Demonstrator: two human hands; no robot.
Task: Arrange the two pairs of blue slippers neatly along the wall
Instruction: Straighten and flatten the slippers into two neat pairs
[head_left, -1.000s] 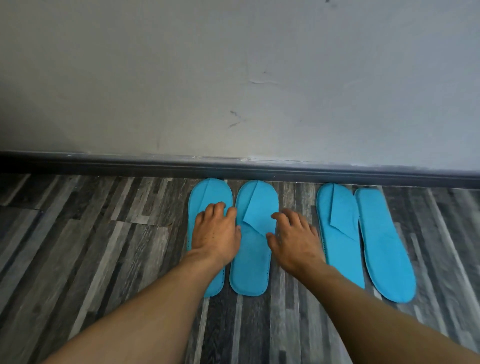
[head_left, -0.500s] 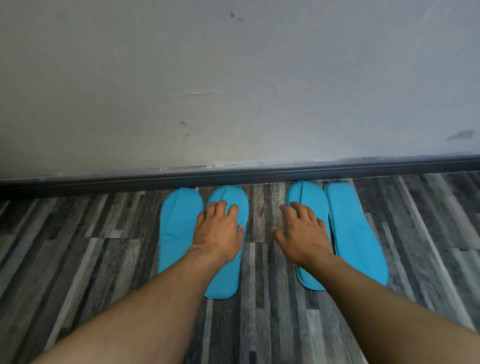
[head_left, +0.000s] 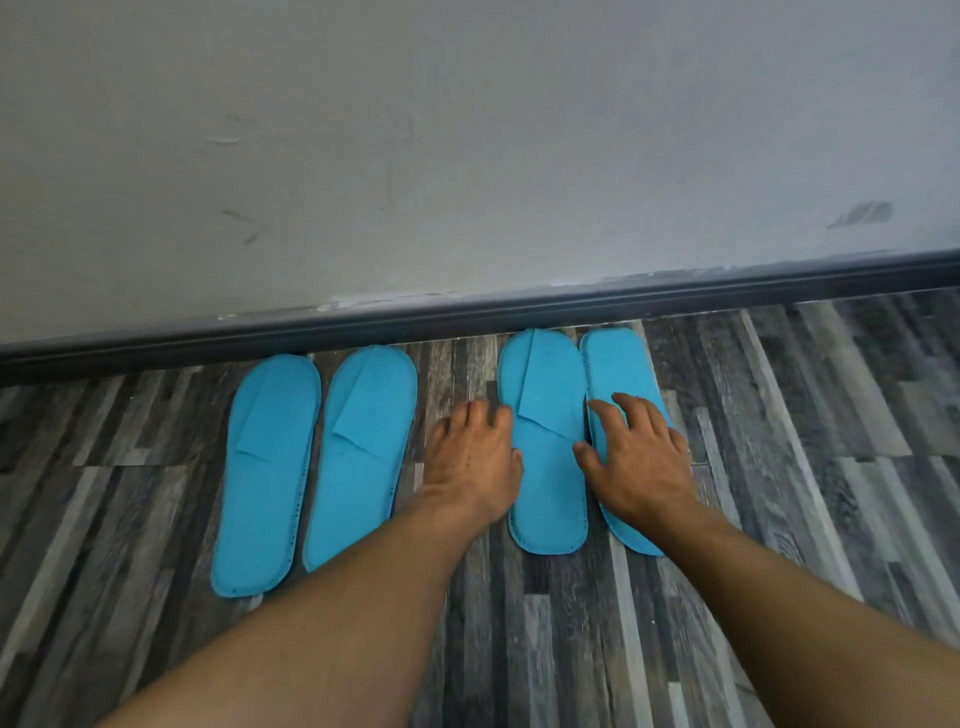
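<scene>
Two bare forearms reach in from the near edge of the floor (head_left: 779, 467). Left hand (head_left: 472, 457) lies flat, fingers spread, gripping nothing; it rests on the floor boards in the gap between the pairs, its fingertips touching the left edge of the right pair's inner slipper (head_left: 545, 441). Right hand (head_left: 641, 457) is open, palm down, pressed on the outer slipper (head_left: 621, 374), thumb reaching toward the inner one. These two slippers lie side by side, touching. The left pair (head_left: 311, 457) lies apart, untouched, slightly angled. All four toes point at the dark baseboard (head_left: 467, 317) along the floor's far edge, below the grey wall (head_left: 467, 156).
</scene>
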